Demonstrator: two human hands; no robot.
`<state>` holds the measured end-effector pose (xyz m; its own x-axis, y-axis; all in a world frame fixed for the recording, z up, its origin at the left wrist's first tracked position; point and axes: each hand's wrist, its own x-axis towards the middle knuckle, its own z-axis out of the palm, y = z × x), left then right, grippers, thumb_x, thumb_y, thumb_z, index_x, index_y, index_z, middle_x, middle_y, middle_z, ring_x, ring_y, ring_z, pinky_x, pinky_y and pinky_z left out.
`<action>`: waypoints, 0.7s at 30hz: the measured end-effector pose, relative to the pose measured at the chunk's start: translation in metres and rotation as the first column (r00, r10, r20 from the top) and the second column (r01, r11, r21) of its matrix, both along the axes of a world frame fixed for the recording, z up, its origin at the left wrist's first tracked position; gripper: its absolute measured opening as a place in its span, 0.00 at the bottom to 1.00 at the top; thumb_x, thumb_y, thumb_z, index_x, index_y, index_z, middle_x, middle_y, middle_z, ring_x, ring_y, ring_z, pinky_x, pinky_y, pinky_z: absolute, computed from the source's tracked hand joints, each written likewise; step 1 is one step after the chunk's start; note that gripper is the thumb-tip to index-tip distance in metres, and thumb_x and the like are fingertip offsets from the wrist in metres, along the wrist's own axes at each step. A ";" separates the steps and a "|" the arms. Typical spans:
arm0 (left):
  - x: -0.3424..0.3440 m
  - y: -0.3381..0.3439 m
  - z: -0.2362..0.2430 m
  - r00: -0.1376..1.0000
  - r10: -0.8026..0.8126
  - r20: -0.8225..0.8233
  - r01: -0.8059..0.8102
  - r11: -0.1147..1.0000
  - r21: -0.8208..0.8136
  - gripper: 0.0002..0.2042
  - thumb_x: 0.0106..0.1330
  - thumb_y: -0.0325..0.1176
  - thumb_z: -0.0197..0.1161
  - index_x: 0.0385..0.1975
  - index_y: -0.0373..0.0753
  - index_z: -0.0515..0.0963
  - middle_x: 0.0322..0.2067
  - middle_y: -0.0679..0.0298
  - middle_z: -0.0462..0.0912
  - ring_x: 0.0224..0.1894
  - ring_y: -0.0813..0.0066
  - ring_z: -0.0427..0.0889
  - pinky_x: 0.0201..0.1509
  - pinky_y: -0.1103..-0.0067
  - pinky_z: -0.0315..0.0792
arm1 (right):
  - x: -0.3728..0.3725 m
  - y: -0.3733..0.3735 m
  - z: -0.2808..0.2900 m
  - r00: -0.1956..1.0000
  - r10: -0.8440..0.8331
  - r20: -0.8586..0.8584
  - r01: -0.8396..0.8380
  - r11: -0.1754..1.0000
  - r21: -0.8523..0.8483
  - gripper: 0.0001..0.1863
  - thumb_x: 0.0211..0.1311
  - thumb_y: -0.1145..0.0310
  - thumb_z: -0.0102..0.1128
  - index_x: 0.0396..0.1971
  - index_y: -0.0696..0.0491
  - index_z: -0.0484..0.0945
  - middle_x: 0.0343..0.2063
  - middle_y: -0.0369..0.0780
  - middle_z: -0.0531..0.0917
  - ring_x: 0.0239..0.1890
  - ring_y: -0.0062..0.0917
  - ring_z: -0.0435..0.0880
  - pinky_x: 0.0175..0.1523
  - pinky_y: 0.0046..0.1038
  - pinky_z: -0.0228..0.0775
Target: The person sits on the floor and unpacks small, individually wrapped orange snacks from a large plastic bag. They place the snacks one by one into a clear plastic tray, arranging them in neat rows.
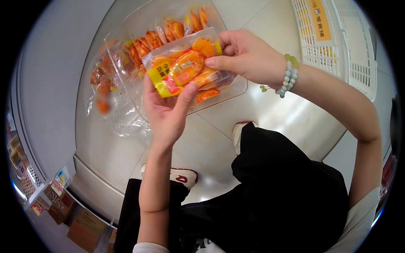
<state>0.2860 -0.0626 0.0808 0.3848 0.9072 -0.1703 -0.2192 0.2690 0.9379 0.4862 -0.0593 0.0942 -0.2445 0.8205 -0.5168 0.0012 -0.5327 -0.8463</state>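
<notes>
My left hand grips the lower left of a clear flat snack packet with orange pieces inside and yellow ends. My right hand, wearing a beaded bracelet, grips the packet's right end with thumb on top. Just beneath it is a clear plastic tub on the floor, holding a row of upright packets of orange-red food and more under the held one. At the tub's left lies a crumpled clear bag beside loose-looking packets, partly blurred.
A white plastic basket with an orange label stands at the upper right. My feet and black-trousered legs are on the tiled floor below. A grey panel runs along the left, with shelved goods and cardboard boxes at the lower left.
</notes>
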 end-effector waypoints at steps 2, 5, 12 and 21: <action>0.001 0.006 0.001 0.988 -0.071 -0.138 0.093 0.982 0.162 0.27 0.58 0.24 0.67 0.55 0.33 0.62 0.49 0.60 0.74 0.51 0.74 0.76 0.55 0.76 0.71 | 0.008 -0.005 -0.006 0.997 0.043 0.068 -0.045 0.998 0.037 0.15 0.60 0.69 0.60 0.44 0.60 0.73 0.34 0.37 0.82 0.34 0.16 0.81 0.37 0.19 0.74; -0.003 0.011 0.003 0.915 -0.113 -0.387 0.242 0.921 0.304 0.23 0.56 0.30 0.69 0.50 0.32 0.68 0.38 0.60 0.81 0.40 0.75 0.81 0.45 0.80 0.75 | 0.018 -0.009 -0.010 0.975 0.117 0.191 -0.153 0.971 0.184 0.17 0.55 0.70 0.62 0.44 0.59 0.73 0.34 0.37 0.82 0.36 0.20 0.81 0.40 0.23 0.74; -0.010 0.012 -0.004 0.567 -0.154 -0.810 0.671 0.656 0.345 0.10 0.55 0.31 0.69 0.33 0.35 0.77 0.20 0.59 0.80 0.20 0.69 0.80 0.25 0.79 0.72 | 0.010 -0.003 0.002 0.827 0.201 0.526 -0.500 0.691 0.522 0.12 0.46 0.72 0.63 0.33 0.56 0.75 0.28 0.41 0.81 0.33 0.34 0.81 0.39 0.33 0.72; -0.005 0.010 -0.029 0.580 -0.065 -0.812 0.616 0.687 0.384 0.06 0.57 0.30 0.65 0.29 0.36 0.78 0.24 0.56 0.81 0.25 0.60 0.81 0.27 0.74 0.73 | -0.003 0.004 -0.013 0.495 0.077 0.866 -0.787 0.462 0.409 0.05 0.44 0.74 0.61 0.21 0.56 0.73 0.23 0.41 0.78 0.30 0.37 0.79 0.34 0.34 0.71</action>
